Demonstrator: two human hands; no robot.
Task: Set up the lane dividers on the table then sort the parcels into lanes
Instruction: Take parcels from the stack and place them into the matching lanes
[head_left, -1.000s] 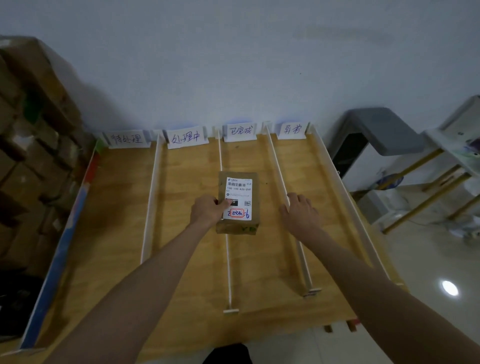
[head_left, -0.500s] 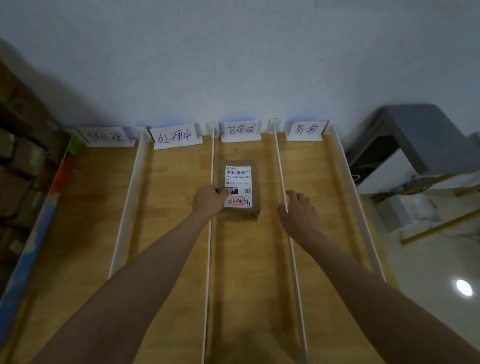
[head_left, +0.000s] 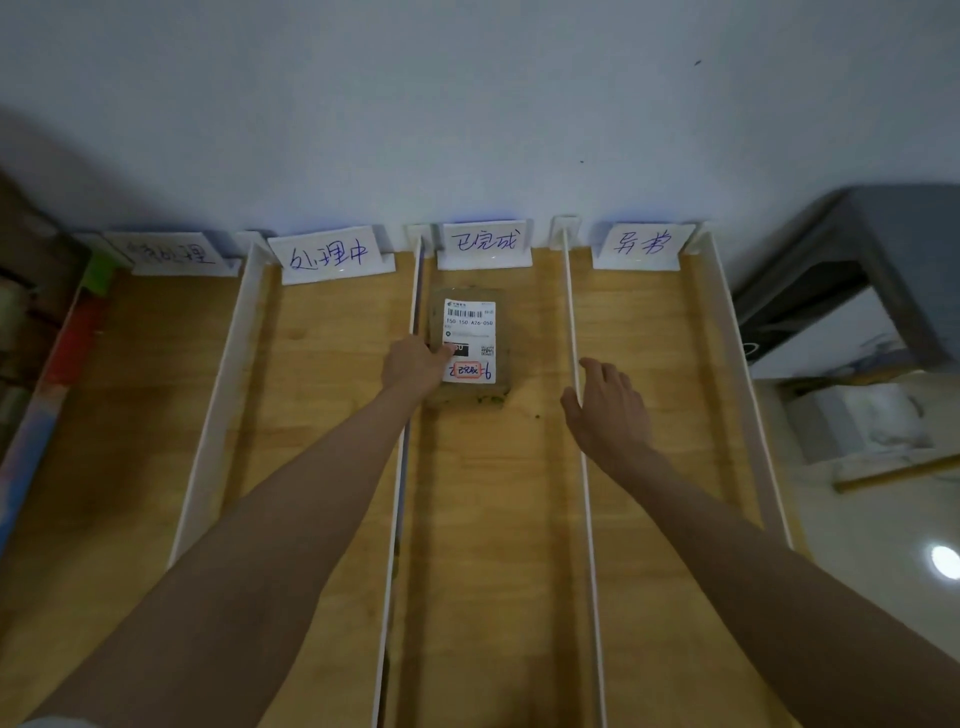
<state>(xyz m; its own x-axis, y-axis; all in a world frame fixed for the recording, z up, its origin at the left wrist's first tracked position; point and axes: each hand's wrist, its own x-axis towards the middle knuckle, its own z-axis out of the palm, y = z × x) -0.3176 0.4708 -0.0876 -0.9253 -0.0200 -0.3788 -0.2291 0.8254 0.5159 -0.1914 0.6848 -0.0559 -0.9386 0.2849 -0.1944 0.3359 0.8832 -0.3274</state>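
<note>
Head view: left hand (head_left: 415, 364) grips parcel (head_left: 470, 340) at near-left edge; parcel long axis along lane; right hand (head_left: 605, 402) released, farther right.

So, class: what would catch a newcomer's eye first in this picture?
The brown cardboard parcel with a white shipping label, lying in the third lane of the wooden table, with the left hand gripping its near-left corner. Next, the white handwritten lane signs along the wall.
</note>
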